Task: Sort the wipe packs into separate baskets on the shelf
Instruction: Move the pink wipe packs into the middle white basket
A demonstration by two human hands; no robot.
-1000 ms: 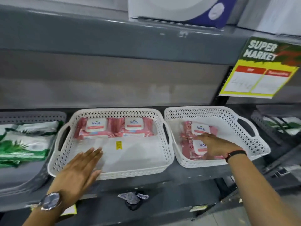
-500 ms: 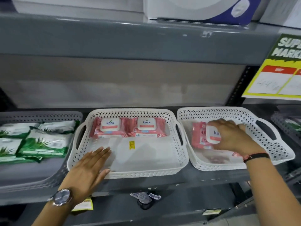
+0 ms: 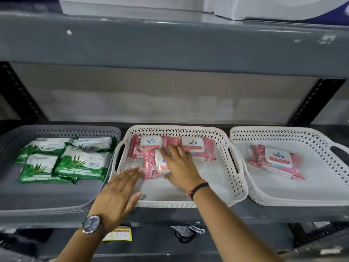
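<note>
Head view: three baskets stand in a row on the grey shelf [image 3: 245,212], and the middle white basket [image 3: 222,200] serves as the landmark here. Along its back wall lie two pink Kara wipe packs side by side, the back-left pack [image 3: 149,143] and the back-right pack [image 3: 198,148], both flat with white lids up. In front of them, nearer the basket's left side, lies a third pink pack [image 3: 151,164], turned so its long side runs front to back. The right hand [image 3: 181,167] lies over this pack with fingers spread and flat on top of it, not curled around it; whether it presses or merely rests I cannot tell. The left hand [image 3: 117,193] lies at the basket's front-left corner, fingers straight and together, reaching over the rim and holding nothing. A watch [image 3: 92,224] sits on that wrist; a dark band [image 3: 198,189] circles the other.

Left of the middle basket, touching it, is a grey basket [image 3: 56,205] with several green wipe packs [image 3: 64,161] crowded toward its back and overlapping; its front half is bare. Right of the middle basket stands the right white basket [image 3: 302,202], holding one pink pack [image 3: 277,161] that lies at a slant near the middle, with bare floor all round it. The middle basket's front and right portions are bare floor too. Below the shelf edge hangs a yellow tag [image 3: 119,233].
</note>
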